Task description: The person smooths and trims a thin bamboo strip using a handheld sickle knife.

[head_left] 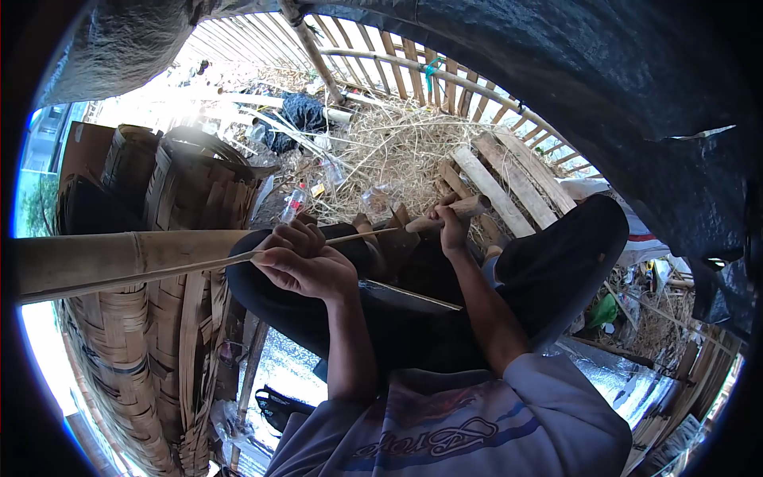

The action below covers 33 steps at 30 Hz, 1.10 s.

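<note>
A thin bamboo strip [195, 267] runs from the left edge of the view, through my left hand [306, 261], toward the middle. My left fingers are closed around it in a pinch, above my left knee. My right hand [451, 228] is wrapped round the thick pale handle of a wooden-handled knife [474, 207]. The blade is hard to make out against the dark background. The strip's far end reaches close to the front of the handle; I cannot tell if they touch. Across my lap lies a thin flat piece [409, 296] with a pale edge.
A thick bamboo pole [79, 256] juts in from the left, beside large woven bamboo rolls [131, 358]. Ahead lie straw-like shavings [397, 151], a plastic bottle [293, 203] and wooden planks [497, 187]. A slatted bamboo fence [413, 67] and dark plastic sheeting [604, 87] surround the spot.
</note>
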Available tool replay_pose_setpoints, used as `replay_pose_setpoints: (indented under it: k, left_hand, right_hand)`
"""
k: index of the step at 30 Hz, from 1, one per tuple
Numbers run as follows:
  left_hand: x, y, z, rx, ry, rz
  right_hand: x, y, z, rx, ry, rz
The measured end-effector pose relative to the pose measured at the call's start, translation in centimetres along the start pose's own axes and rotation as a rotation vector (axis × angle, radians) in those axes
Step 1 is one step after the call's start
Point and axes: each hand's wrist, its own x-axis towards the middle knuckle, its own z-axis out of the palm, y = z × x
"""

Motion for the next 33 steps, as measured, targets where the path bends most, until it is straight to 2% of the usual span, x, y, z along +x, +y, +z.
replay_pose_setpoints:
  k: [1,3,5,6,9,10,11,13,14,15,17,21,23,25,29,33]
  left_hand:
    - [-0.2,0.3,-0.1,-0.019,-0.024,-0.027]
    - [-0.4,0.3,0.2,0.015,0.053,-0.027]
    - [-0.1,0.2,-0.1,0.022,0.029,-0.047]
    - [0.0,0.0,-0.2,0.011,0.007,-0.048]
    - [-0.2,0.2,0.1,0.053,0.044,-0.017]
    - [-0.2,0.3,-0.4,0.060,-0.011,-0.020]
    - [-0.1,0.2,-0.5,0.065,-0.008,-0.015]
    - [-0.1,-0.1,-0.3,0.041,0.021,-0.008]
    - [-0.1,-0.1,-0.1,0.033,0.022,-0.004]
    - [0.0,-0.2,0.1,0.036,0.021,-0.006]
    - [0.1,-0.1,0.1,0.052,0.018,-0.009]
    - [-0.6,-0.9,-0.2,0.103,0.048,-0.025]
    - [-1.5,-1.8,-0.7,0.134,0.061,-0.027]
    - [-2.2,-2.5,-0.9,0.159,0.055,-0.027]
    - [-2.9,-3.5,-1.0,0.196,0.016,-0.079]
    - [-4.4,-5.6,-1.7,0.299,-0.040,-0.136]
  right_hand:
    - [-0.5,-0.1,0.2,0.067,-0.027,-0.029]
    - [-0.9,1.6,-1.0,-0.036,-0.028,-0.039]
    - [-1.0,3.8,-2.8,-0.391,-0.039,0.003]
    - [-0.9,3.2,-2.3,-0.224,0.042,0.070]
    - [-0.6,1.4,-1.0,-0.021,0.076,0.055]
    - [-0.4,1.2,-0.9,0.049,0.074,0.058]
    - [-0.4,1.5,-0.8,0.052,0.069,0.063]
    - [-0.7,2.8,-1.6,-0.122,-0.077,-0.023]
    - [-1.0,3.1,-2.3,-0.219,-0.078,0.154]
    - [-0.6,2.7,-2.0,-0.219,-0.084,0.146]
    - [-0.6,2.4,-1.4,-0.132,0.077,0.130]
    - [-0.1,0.1,0.0,-0.099,0.137,0.076]
    - [0.0,-0.8,0.8,-0.019,0.130,0.100]
    - [0.2,-1.7,1.7,0.015,0.055,0.003]
    - [0.3,-3.7,3.0,0.051,0.053,-0.006]
    - [0.9,-4.7,2.9,0.070,0.181,-0.006]
